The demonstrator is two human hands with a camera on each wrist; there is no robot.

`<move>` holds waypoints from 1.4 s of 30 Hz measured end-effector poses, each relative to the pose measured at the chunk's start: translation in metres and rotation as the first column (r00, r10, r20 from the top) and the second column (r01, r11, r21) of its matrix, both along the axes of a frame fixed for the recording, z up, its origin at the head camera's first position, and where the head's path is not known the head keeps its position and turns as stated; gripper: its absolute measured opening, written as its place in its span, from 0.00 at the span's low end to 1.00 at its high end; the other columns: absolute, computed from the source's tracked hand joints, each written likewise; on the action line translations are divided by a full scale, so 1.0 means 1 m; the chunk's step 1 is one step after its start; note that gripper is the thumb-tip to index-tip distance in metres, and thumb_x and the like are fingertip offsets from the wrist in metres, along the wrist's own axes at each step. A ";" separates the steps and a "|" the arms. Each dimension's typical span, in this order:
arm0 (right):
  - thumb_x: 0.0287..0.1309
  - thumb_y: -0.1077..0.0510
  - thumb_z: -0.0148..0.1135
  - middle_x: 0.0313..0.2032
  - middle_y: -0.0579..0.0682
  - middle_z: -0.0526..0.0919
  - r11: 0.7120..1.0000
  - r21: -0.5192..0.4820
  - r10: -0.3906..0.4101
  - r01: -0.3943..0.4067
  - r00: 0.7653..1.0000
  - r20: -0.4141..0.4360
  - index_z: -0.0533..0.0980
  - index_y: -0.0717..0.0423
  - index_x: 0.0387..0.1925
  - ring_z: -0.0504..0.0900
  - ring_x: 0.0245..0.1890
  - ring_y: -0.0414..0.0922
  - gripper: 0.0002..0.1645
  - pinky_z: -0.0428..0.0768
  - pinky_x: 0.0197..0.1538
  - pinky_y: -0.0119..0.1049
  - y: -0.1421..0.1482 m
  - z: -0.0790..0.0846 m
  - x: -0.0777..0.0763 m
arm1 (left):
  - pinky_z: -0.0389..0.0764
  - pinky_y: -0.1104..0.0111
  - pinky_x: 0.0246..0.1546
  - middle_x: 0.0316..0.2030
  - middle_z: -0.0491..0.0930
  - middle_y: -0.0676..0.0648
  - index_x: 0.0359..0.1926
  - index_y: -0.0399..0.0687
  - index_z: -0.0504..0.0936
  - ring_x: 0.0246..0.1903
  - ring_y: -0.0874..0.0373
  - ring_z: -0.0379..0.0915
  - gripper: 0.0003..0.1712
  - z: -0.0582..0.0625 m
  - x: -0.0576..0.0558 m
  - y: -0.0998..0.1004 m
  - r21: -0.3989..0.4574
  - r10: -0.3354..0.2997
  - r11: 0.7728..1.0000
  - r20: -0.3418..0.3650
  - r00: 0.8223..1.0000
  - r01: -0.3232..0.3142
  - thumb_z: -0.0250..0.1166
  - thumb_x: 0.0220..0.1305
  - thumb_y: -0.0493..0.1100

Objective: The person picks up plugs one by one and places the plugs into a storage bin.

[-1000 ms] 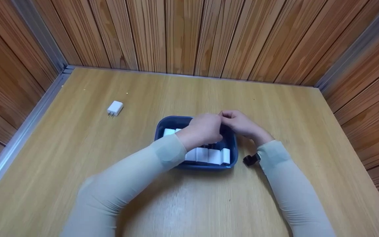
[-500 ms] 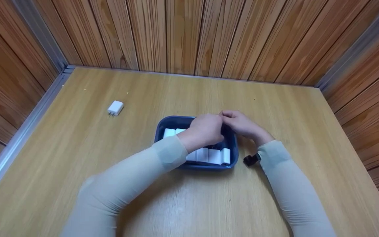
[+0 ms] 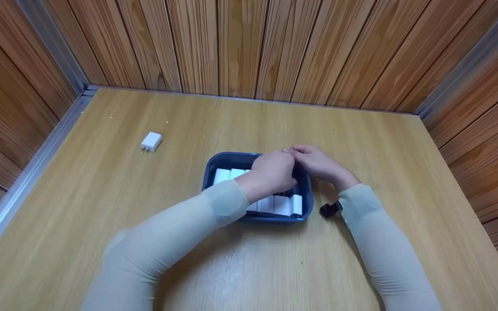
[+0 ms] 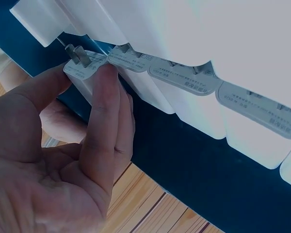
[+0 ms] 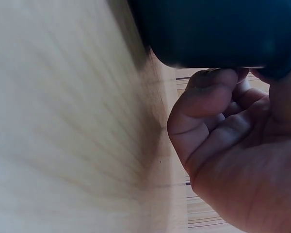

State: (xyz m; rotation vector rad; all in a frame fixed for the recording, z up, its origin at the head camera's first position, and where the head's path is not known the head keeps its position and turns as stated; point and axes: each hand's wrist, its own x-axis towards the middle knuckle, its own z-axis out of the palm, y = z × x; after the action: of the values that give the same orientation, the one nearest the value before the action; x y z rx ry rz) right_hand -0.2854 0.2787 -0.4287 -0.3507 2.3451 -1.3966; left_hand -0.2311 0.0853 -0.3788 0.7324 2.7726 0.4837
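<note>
A dark blue plastic bin (image 3: pixel 307 196) holds two rows of white plug chargers (image 3: pixel 265 204). My left hand (image 3: pixel 272 172) reaches over the bin into its far right part. In the left wrist view, thumb and fingers pinch a white charger (image 4: pixel 80 83) with two metal prongs, at the end of a row of chargers (image 4: pixel 194 116) set side by side. At the far right corner, my right hand (image 3: pixel 318 165) grips the bin's edge; in the right wrist view its curled fingers (image 5: pixel 208 99) touch the wall from outside. Its thumb is partly hidden there.
One more white charger (image 3: pixel 151 141) lies on the wooden table (image 3: pixel 102 185), left of the bin, prongs toward the near side. Wood-panelled walls (image 3: pixel 240 47) stand behind and at both sides. A small black object (image 3: pixel 330 210) sits at the right sleeve's cuff.
My left hand has shifted slightly to the right in the bin, showing a little more of the far row at left. The right hand has stayed in place.
</note>
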 end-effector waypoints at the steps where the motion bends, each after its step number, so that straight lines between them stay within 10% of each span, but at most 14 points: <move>1: 0.90 0.46 0.49 0.46 0.51 0.87 1.000 -0.003 -0.001 0.001 1.000 0.000 0.84 0.61 0.54 0.82 0.49 0.49 0.25 0.78 0.55 0.38 0.000 0.000 0.000 | 0.87 0.66 0.40 0.46 0.89 0.47 0.61 0.44 0.90 0.37 0.55 0.83 0.21 0.000 0.000 0.000 0.000 -0.002 1.000 -0.003 1.000 0.002 0.73 0.77 0.52; 17: 0.89 0.40 0.51 0.40 0.51 0.83 1.000 0.003 0.000 0.000 1.000 0.025 0.84 0.56 0.47 0.79 0.42 0.51 0.26 0.75 0.48 0.40 0.001 0.000 0.001 | 0.87 0.67 0.33 0.37 0.86 0.49 0.75 0.42 0.79 0.32 0.56 0.83 0.35 -0.010 -0.001 0.007 -0.098 -0.023 0.995 -0.072 0.997 0.016 0.71 0.79 0.58; 42: 0.86 0.36 0.54 0.39 0.51 0.83 1.000 0.027 0.006 -0.007 1.000 0.019 0.82 0.53 0.43 0.80 0.43 0.52 0.28 0.75 0.51 0.43 0.000 0.001 0.001 | 0.80 0.69 0.23 0.26 0.79 0.52 0.48 0.49 0.90 0.23 0.57 0.78 0.24 -0.015 0.002 0.007 -0.253 -0.101 0.967 -0.270 0.958 0.031 0.68 0.79 0.65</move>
State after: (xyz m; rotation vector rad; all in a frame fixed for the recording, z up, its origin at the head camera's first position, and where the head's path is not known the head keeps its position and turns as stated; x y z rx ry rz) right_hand -0.2848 0.2783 -0.4277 -0.3359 2.3432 -1.3577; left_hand -0.2288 0.0918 -0.3942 0.8899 2.9783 0.0172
